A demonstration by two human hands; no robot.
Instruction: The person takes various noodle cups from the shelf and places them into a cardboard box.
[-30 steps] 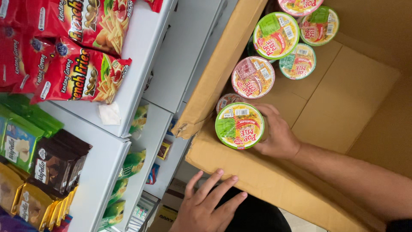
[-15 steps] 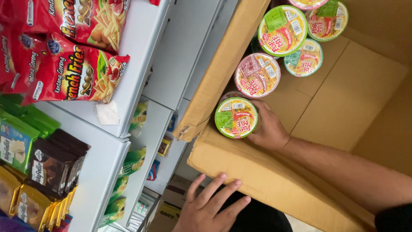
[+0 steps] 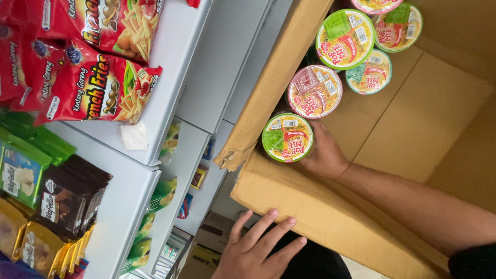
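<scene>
Head view looks down on a cardboard box point(image 3: 320, 217) with its flaps open, and the right hand point(image 3: 325, 152) is inside it, fingers wrapped round a green-lidded noodle cup point(image 3: 287, 137). The cup lies tipped on its side, round lid facing the camera, so its long axis runs away from the lens into the box; only the lid shows, the body is hidden behind it. It sits just by the box's front corner, right against that hand's fingertips.

Further along from the gripping hand, deeper in the box, I count four more cups: a pink-lidded cup point(image 3: 314, 91) just beside the held one, a second green-lidded cup point(image 3: 345, 39), a pale green-lidded cup point(image 3: 369, 72), and another green cup point(image 3: 399, 27) at the edge; a sliver of one more lid peeks in at the top.

Left hand point(image 3: 257, 251) is open, fingers spread, resting flat against the box's outer wall below the right hand.

Across from the hands stand pale shelves point(image 3: 217, 62). Three red snack bags point(image 3: 98, 85) lie there, with green packs point(image 3: 20, 165) and brown packs point(image 3: 70, 199) below.
</scene>
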